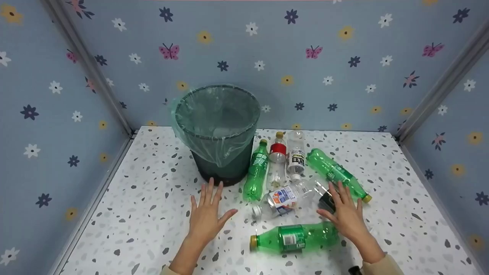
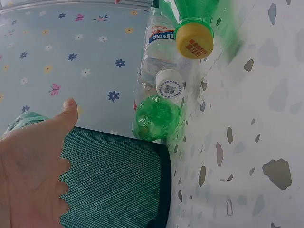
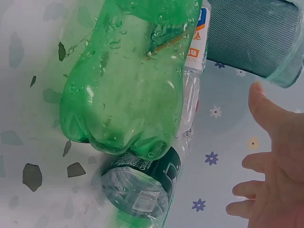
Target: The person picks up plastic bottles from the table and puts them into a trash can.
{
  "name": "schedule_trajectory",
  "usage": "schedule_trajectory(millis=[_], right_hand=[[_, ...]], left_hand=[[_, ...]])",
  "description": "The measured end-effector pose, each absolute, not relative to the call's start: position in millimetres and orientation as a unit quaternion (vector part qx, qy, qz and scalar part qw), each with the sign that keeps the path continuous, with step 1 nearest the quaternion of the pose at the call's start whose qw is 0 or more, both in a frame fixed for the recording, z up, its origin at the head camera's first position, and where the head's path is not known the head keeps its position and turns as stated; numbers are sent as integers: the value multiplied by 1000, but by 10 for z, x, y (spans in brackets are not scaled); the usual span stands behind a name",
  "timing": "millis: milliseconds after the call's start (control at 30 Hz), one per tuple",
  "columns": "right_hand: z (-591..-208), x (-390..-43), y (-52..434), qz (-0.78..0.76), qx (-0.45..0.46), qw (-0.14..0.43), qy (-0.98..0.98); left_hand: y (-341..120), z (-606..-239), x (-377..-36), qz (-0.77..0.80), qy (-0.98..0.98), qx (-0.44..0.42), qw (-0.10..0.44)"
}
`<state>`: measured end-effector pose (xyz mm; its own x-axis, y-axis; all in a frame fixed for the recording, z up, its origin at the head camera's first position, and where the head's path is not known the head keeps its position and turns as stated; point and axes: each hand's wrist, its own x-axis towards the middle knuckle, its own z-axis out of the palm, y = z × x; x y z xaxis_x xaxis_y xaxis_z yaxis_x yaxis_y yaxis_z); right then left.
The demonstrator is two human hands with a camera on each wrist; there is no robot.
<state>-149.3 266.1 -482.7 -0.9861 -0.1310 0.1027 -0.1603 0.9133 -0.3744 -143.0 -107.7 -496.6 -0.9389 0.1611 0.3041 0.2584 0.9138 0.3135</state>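
Fingers spread, my left hand (image 1: 206, 217) hovers in front of the mesh trash can (image 1: 225, 164), left of the bottles, holding nothing. My right hand (image 1: 348, 219), also with spread fingers, is over the right side of the bottle group and overlaps a clear bottle with a dark label (image 1: 327, 200). Between the hands lies a green bottle with a yellow cap (image 1: 292, 238), on its side nearest me. Behind it is a clear bottle with a white and orange label (image 1: 283, 199). In the right wrist view, the green bottle's base (image 3: 123, 114) fills the middle.
A thin green bag (image 1: 219, 151) lines the can. Beside the can lie another green bottle (image 1: 256, 172), a red-labelled clear bottle (image 1: 277, 160) and a white-labelled clear bottle (image 1: 296, 154). One more green bottle (image 1: 338, 173) lies at the right. Flower-patterned panels (image 1: 267, 57) enclose the speckled table (image 1: 141, 214).
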Motion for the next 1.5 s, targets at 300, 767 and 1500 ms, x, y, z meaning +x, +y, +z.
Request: schedule_trajectory(millis=[300,767,1500], right_hand=[[-4801,-1535,2694,212,74,49,-973],[-4771,-1682,2859,219,79,112,-966],[-4917,-2166,3348,229,48,80,-969]], left_hand=[[-1154,-4753,-1398,-242,-948,-105,178],[-1422,-4310,-1573,-411,-877,-51,245],[-1830,-3632,-2295,-524,-814,48,246]])
